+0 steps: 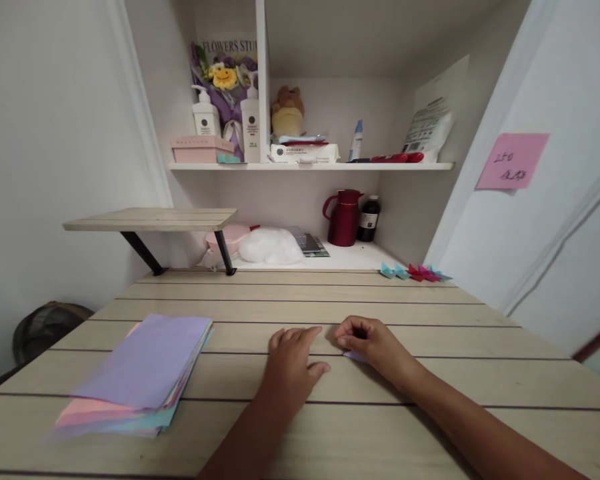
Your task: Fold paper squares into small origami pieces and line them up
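Note:
My left hand (293,360) lies flat on the wooden table (300,300) with its fingers stretched forward and together, holding nothing. Right beside it my right hand (373,343) is curled, fingers pinched on a small lilac piece of paper (354,357) that peeks out under the palm; most of it is hidden. A stack of coloured paper sheets (145,373), lilac on top, lies at the front left of the table.
Several small folded paper shapes (415,273), teal and red, sit at the table's far right edge. A low wooden riser (153,219) stands at the back left. Behind are a red jug (345,217), a dark bottle (369,218) and shelves with bottles. A pink note (511,161) hangs on the right wall.

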`<action>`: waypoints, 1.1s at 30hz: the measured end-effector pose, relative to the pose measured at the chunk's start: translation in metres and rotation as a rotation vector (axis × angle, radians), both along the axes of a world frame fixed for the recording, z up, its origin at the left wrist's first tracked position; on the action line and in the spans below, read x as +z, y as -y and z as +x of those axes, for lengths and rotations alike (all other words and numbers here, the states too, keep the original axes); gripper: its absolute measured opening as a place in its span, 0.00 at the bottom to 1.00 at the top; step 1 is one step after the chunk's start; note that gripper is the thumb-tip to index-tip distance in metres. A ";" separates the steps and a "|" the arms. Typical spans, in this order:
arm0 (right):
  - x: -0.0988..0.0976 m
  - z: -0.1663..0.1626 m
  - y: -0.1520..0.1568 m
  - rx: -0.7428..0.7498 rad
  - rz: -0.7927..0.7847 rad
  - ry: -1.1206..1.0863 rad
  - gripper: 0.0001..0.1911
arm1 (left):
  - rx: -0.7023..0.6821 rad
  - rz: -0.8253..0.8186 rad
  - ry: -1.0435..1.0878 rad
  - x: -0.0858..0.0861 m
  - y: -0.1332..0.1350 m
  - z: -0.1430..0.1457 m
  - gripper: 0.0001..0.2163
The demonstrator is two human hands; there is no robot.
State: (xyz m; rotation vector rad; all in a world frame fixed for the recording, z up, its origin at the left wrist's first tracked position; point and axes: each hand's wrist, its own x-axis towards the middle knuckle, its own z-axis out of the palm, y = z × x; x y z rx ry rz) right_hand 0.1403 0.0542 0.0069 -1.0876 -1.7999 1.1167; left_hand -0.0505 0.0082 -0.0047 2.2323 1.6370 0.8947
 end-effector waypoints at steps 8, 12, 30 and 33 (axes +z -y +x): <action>0.015 0.010 0.001 -0.008 -0.036 -0.052 0.15 | -0.116 -0.024 0.007 0.009 0.011 0.016 0.19; 0.032 0.043 0.000 0.051 -0.038 0.168 0.18 | -0.159 -0.049 -0.007 0.014 0.015 0.017 0.20; 0.011 0.034 -0.004 -0.057 0.189 0.346 0.04 | 0.007 -0.074 0.090 0.011 0.013 0.023 0.19; 0.000 0.034 -0.012 -0.189 0.292 0.281 0.13 | 0.056 -0.065 0.083 0.012 0.013 0.022 0.16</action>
